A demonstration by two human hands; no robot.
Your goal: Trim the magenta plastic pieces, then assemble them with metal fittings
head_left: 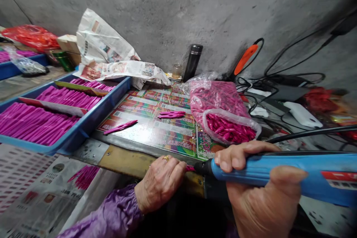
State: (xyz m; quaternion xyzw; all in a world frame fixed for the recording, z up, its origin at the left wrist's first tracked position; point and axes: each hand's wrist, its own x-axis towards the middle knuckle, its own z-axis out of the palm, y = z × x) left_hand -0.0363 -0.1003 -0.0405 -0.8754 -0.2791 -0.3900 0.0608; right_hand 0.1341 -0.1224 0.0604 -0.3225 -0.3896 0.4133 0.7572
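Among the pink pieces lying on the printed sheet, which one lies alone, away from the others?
The pink piece nearest the blue tray; the others lie bunched together further right.

Even, diffuse light of moderate brightness from no visible source, soft glare across the laminated sheet [145,130] on the bench [125,160], heavy shadow beneath the left hand [160,184], darkened upper-right corner, wide-angle bending toward the frame edges, focus acceptable throughout
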